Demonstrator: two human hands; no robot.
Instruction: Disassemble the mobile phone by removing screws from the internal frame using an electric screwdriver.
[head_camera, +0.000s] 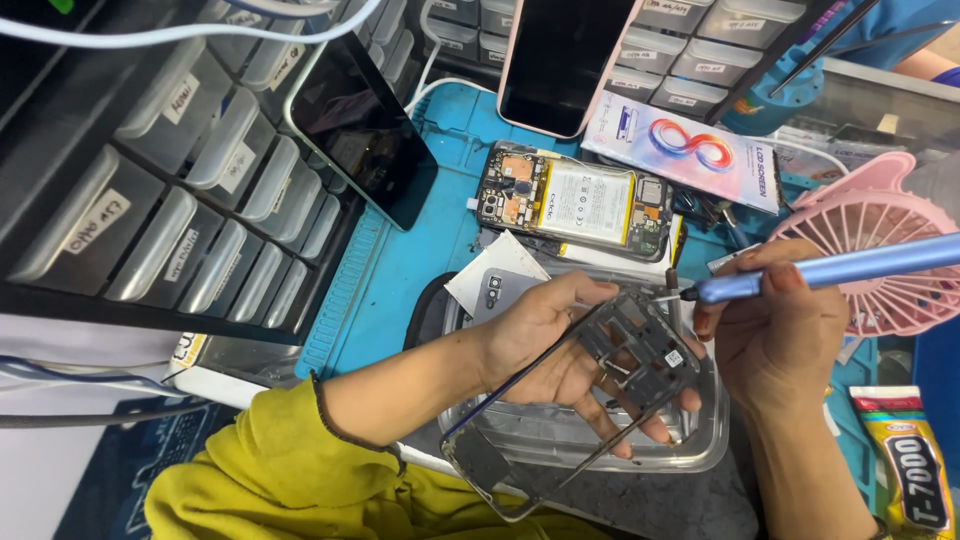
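Yellow sleeve (290, 470) is leading up to the left hand (560, 345), which is cradling a bare phone frame (590, 385), fingers curled under it. Right hand (780, 335) is pinching a blue electric screwdriver (830, 270), its tip touching the frame's top edge. Just beyond the grip, an opened phone (575, 200) is lying on the blue mat (420, 260).

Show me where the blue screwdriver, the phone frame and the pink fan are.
blue screwdriver (830, 270), head view, on the middle of its barrel, held by the right hand (775, 340).
phone frame (640, 345), head view, on its dark upper section, resting on the left hand (545, 345).
pink fan (880, 225), head view, on the front grille.
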